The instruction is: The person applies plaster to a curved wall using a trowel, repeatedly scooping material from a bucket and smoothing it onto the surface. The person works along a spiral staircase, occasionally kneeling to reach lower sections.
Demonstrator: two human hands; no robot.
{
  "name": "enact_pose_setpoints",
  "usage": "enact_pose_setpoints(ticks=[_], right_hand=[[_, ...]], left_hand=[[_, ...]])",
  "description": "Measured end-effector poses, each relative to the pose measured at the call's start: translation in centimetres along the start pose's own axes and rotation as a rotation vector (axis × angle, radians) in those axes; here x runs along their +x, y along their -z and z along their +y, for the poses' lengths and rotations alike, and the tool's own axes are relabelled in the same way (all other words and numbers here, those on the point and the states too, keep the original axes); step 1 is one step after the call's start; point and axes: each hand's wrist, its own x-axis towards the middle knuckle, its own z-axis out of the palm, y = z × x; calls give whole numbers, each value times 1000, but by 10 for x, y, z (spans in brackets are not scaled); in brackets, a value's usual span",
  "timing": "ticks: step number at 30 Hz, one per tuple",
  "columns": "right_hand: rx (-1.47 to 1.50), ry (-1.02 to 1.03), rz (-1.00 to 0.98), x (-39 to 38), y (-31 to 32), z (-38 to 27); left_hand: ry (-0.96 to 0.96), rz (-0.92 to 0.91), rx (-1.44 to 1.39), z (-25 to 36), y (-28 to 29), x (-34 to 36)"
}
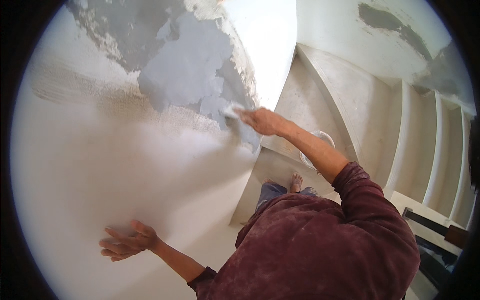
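My right hand (pixel 265 121) is closed on a small pale flat tool (pixel 231 111). The tool is blurred, so its exact kind does not show. It meets the wall at the lower right of a grey patch (pixel 186 60) of rough, uneven filler. Lower left, my left hand (pixel 127 242) has its fingers spread against or just off the smooth white wall (pixel 165 180); whether it touches cannot be told. Nothing is in that hand. Partly hidden behind my right forearm stands a round white bucket (pixel 324 139).
Pale winding stairs (pixel 370 95) climb on the right, with curved step edges. The far wall there carries a dark grey patch (pixel 395 25). My bare foot (pixel 296 182) is on a step below. A dark bar with a brown end (pixel 455 235) juts in at lower right.
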Motion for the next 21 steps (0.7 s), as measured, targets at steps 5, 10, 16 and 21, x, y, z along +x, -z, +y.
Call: enact_pose_setpoints(ticks=[5,10,16,21], right_hand=[[-18,-53,119,20,68,-23],[-200,111,423,54,149,-60],[-34,-15,211,19,56,-9],[-30,-14,-79,5,-14,38]], left_hand=[[5,-27,-5,-6,-2,-9],[-16,-44,26,-1,-1,-11],[12,-38,-9,8,3,0],[-27,-44,44,2,4,-1]])
